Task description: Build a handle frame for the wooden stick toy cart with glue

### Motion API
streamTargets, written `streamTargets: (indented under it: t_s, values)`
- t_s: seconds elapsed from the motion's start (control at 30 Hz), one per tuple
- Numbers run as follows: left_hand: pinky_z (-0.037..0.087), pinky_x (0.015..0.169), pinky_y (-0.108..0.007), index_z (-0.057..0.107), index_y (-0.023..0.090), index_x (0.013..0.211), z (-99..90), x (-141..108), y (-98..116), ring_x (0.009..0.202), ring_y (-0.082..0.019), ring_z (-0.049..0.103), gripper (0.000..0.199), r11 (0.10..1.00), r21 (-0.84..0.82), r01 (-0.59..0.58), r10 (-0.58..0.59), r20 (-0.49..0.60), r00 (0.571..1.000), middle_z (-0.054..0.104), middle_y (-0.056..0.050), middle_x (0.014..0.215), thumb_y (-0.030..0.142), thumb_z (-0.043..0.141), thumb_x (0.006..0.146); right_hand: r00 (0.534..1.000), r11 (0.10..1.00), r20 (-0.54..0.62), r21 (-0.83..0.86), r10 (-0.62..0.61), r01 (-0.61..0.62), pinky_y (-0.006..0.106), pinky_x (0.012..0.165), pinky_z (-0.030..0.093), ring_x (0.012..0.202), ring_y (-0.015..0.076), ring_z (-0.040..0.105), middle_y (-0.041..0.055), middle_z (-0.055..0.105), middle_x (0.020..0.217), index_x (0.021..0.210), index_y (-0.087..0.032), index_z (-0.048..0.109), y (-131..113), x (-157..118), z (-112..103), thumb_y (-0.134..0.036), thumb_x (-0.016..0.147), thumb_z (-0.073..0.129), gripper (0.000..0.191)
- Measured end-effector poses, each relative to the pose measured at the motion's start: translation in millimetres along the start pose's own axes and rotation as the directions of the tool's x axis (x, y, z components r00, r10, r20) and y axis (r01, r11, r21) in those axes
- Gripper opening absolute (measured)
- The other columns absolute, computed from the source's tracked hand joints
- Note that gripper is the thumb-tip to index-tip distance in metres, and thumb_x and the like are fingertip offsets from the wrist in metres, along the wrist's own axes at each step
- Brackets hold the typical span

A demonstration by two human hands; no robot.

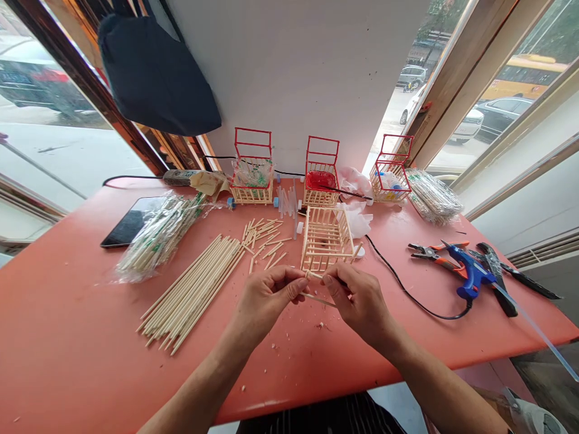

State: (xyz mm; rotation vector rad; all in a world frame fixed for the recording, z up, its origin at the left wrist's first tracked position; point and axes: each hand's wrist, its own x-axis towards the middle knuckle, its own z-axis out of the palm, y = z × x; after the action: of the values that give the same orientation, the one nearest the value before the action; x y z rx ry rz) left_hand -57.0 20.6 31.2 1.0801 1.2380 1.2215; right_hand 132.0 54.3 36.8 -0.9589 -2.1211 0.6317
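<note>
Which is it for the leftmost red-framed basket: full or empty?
Not empty: the basket holds crumpled clear plastic with green print, rising above its pale slats. How tightly packed, cannot tell.

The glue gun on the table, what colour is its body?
The glue gun's body is blue, as the head view shows.

There are three red-topped baskets (252, 196) and one plain basket (326, 235). One glue gun (474, 278), one tablet (129, 226), one bag (156, 75) and one table (76, 295) show.
</note>
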Motion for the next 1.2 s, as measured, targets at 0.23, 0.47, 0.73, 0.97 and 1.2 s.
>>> streamTargets:
  t_s: [0.23, 0.47, 0.73, 0.97, 1.2]
  values:
    - [0.055, 0.058, -0.023, 0.076, 0.017, 0.08, 1.1, 0.2, 1.2, 0.059, -0.014, 0.066, 0.014, 1.0, 0.002, 0.007, -0.007, -0.008, 1.0, 0.073, -0.001, 0.066, 0.031, 0.076, 0.076, 1.0, 1.0, -0.001, -0.002, -0.004, 0.004, 0.023, 0.059, 0.034, 0.058, 0.0109, 0.044, -0.0031, 0.049, 0.067, 0.076, -0.019, 0.051, -0.2, 1.3, 0.1, -0.018, 0.101, 0.049, 0.024]
    - [0.054, 0.059, -0.023, 0.076, 0.018, 0.08, -0.2, 0.6, -0.9, 0.06, -0.013, 0.066, 0.014, 1.0, 0.01, 0.007, -0.008, 0.012, 1.0, 0.074, -0.001, 0.067, 0.032, 0.075, 0.079, 1.0, 1.0, -0.001, -0.006, 0.002, -0.002, 0.023, 0.058, 0.034, 0.057, 0.0106, 0.044, -0.0032, 0.05, 0.066, 0.075, -0.019, 0.052, -0.1, 0.7, 0.0, -0.018, 0.101, 0.049, 0.026]
    - [0.055, 0.059, -0.025, 0.076, 0.018, 0.08, 0.1, 0.8, -1.1, 0.06, -0.014, 0.066, 0.014, 0.999, 0.034, -0.001, 0.001, 0.02, 1.0, 0.075, -0.002, 0.067, 0.032, 0.074, 0.08, 1.0, 1.0, 0.007, -0.007, 0.02, -0.02, 0.023, 0.057, 0.034, 0.056, 0.0106, 0.043, -0.0035, 0.049, 0.065, 0.075, -0.019, 0.052, 0.1, 0.4, 0.0, -0.019, 0.101, 0.049, 0.026]
    - [0.055, 0.06, -0.024, 0.076, 0.018, 0.081, -0.1, -0.7, 0.4, 0.061, -0.014, 0.067, 0.013, 0.999, 0.038, -0.002, 0.001, 0.013, 1.0, 0.075, -0.002, 0.068, 0.031, 0.073, 0.08, 1.0, 1.0, 0.007, -0.001, 0.025, -0.025, 0.023, 0.057, 0.034, 0.056, 0.0105, 0.043, -0.0033, 0.05, 0.066, 0.076, -0.019, 0.053, 1.0, 0.0, 0.4, -0.02, 0.101, 0.049, 0.026]
    - [0.055, 0.06, -0.023, 0.075, 0.018, 0.081, 0.7, 0.1, 1.7, 0.061, -0.014, 0.066, 0.012, 1.0, 0.016, 0.003, -0.003, 0.0, 1.0, 0.075, -0.001, 0.068, 0.03, 0.074, 0.08, 1.0, 1.0, 0.003, 0.003, 0.023, -0.023, 0.023, 0.057, 0.034, 0.056, 0.0103, 0.043, -0.0034, 0.05, 0.066, 0.075, -0.019, 0.052, 0.0, 0.4, 1.2, -0.02, 0.101, 0.049, 0.026]
